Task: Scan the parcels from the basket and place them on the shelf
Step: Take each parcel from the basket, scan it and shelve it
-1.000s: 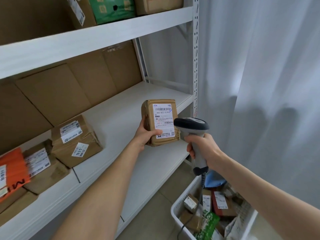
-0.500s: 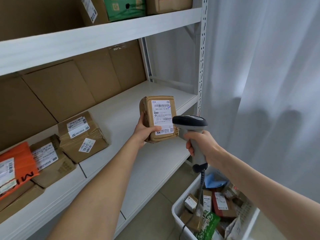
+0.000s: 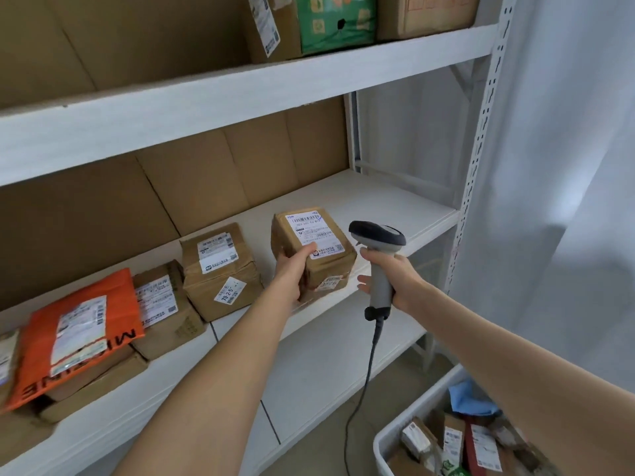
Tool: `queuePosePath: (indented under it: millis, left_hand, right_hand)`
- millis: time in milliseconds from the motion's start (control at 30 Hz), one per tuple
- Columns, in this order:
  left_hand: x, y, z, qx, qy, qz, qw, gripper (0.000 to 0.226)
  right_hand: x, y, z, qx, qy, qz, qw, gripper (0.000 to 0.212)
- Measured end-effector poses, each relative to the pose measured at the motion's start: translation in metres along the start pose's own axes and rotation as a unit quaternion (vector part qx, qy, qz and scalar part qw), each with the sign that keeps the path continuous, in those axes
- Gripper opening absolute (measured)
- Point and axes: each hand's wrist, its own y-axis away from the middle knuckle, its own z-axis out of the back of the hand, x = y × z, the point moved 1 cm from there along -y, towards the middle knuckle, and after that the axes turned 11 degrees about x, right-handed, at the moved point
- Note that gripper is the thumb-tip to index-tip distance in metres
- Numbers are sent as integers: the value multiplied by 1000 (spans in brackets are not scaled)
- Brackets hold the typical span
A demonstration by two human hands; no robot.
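Note:
My left hand (image 3: 294,269) grips a small brown parcel (image 3: 321,250) with a white barcode label on top, holding it low over the white middle shelf (image 3: 388,207), just right of the parcels standing there. Whether the parcel's base touches the shelf I cannot tell. My right hand (image 3: 395,280) holds a grey barcode scanner (image 3: 377,235) upright by its handle, right beside the parcel, with its cable hanging down. The white basket (image 3: 388,444) at the bottom right holds several more labelled parcels.
On the middle shelf to the left sit a brown box marked 70-2-5 (image 3: 220,269), another brown box (image 3: 165,310) and an orange mailer (image 3: 79,331). The upper shelf (image 3: 240,94) carries a green box (image 3: 335,24) and cartons. A white curtain (image 3: 567,166) hangs at right.
My left hand has carried the parcel away from the scanner, down and left toward the shelf beside the stored boxes, tilting its label upward. The scanner hand has stayed roughly in place.

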Motion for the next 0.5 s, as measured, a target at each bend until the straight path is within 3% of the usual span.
queuePosePath:
  millis: [100,200,267,367,433,500]
  left_hand:
    - [-6,-11,14,-40,-13,51,998,58]
    - [-10,-24,21,-97,-120,-34,987,46]
    - [-14,-28,25,-139,-287,-116,941,61]
    - [-16,-23,30,-110,-514,-140,839,65]
    - [-15,-22,36,-91,-582,-145,795,61]
    - [-17,-24,43,-110,-589,-160,785,59]
  right_hand:
    - [-6,-27,-25,33,12,-18,999,20]
    - [-13,-45,-44,75,13,-16,997,14]
    - [-16,-55,-54,89,-2,-15,996,11]
    - [-19,-66,-67,109,-35,-15,993,10]
    - [-20,-70,-70,108,-37,-14,993,11]
    - [-19,-69,-66,80,-40,-24,996,17]
